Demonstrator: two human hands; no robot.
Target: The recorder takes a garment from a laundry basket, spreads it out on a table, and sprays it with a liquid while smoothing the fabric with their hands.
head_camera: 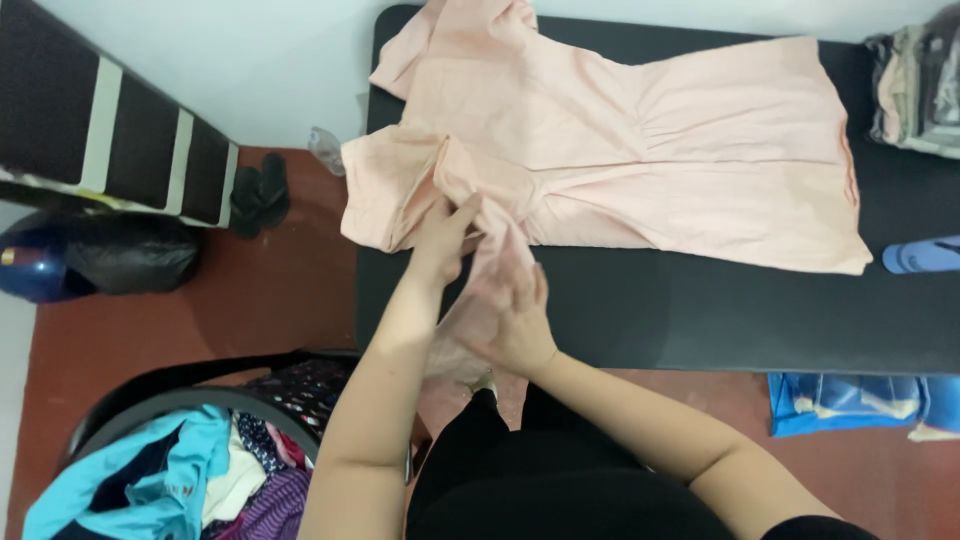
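A pale pink dress (pixel 650 130) lies spread flat across a black table (pixel 700 310), neck end at the left, skirt at the right. My left hand (pixel 443 240) pinches the fabric at the near sleeve by the table's left edge. My right hand (pixel 512 315) lies just below it with fingers spread, pressing a loose pink strip of the dress that hangs over the table's front edge. My forearms reach up from the bottom of the view.
A stack of folded clothes (pixel 915 85) sits at the table's far right corner. A basket of mixed clothes (pixel 190 470) stands at the lower left. Black sandals (pixel 260 195) and a dark bag (pixel 130 255) are on the red floor; blue cloth (pixel 850 400) lies under the table.
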